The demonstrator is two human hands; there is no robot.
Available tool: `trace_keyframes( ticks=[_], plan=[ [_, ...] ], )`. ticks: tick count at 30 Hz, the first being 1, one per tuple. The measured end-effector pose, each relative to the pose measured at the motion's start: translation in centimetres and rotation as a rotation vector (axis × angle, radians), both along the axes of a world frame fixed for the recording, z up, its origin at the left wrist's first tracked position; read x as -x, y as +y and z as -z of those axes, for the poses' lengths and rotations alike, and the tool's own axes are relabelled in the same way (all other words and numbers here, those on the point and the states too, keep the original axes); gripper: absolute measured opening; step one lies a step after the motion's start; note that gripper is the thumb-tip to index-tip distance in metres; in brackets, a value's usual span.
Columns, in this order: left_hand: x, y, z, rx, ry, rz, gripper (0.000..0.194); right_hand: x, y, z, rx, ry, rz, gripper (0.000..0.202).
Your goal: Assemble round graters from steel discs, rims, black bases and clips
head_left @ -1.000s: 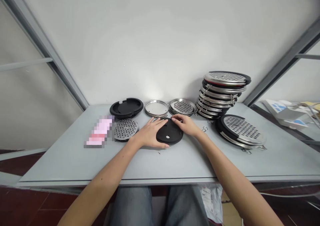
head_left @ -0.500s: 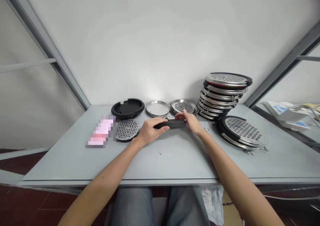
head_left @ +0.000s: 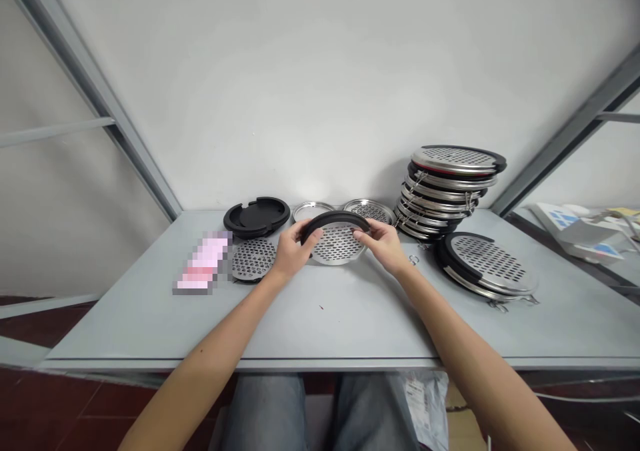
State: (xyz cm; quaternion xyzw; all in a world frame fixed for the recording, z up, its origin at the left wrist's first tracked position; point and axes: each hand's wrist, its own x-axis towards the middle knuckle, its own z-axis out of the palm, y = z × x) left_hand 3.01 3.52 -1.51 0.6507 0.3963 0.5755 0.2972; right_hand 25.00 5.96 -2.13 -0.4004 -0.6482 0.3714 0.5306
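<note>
A round perforated metal plate (head_left: 339,244) with a black rim along its upper edge is held up, tilted, at the middle of the table. My left hand (head_left: 295,246) grips its left side, thumb on the near face. On the right side my right hand (head_left: 383,243) holds it the same way. Behind it lie a metal lid (head_left: 313,210) and a stack topped with a grated disc (head_left: 369,209), both partly covered. Left of my left hand are a grated disc (head_left: 253,259) and black rings (head_left: 256,216).
A tall stack of metal-and-black discs (head_left: 450,191) stands at the back right, with another disc pair (head_left: 487,264) before it. Small metal rings (head_left: 413,260) lie nearby. A pixelated pink item (head_left: 204,262) is on the table's (head_left: 320,331) left.
The held piece has turned from edge-on to showing its perforated metal face. Both hands have shifted their grip around its sides, and my right thumb now rests on the face.
</note>
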Motion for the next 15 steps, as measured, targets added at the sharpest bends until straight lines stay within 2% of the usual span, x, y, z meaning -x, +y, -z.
trace_keyframes(
  ticks=[2, 5, 9, 12, 15],
  plan=[
    [0.1, -0.2, 0.2, -0.054, 0.126, -0.017, 0.054, -0.2, 0.0, -0.1, 0.036, 0.002, 0.045, 0.037],
    [0.3, -0.7, 0.1, -0.163, 0.409, -0.036, 0.083, -0.4, 0.0, 0.1, 0.122, 0.058, 0.061, 0.039],
    [0.4, -1.4, -0.2, -0.196, 0.701, 0.060, 0.116, -0.4, 0.3, 0.5, 0.251, 0.209, 0.069, 0.037],
    [0.3, -1.5, -0.2, -0.179, 0.778, 0.106, 0.128, -0.2, 0.4, 0.5, 0.362, 0.296, 0.046, 0.039],
    [0.3, -1.5, -0.1, -0.168, 0.785, 0.099, 0.127, 0.0, 0.3, 0.5, 0.409, 0.327, 0.011, 0.038]
  ],
)
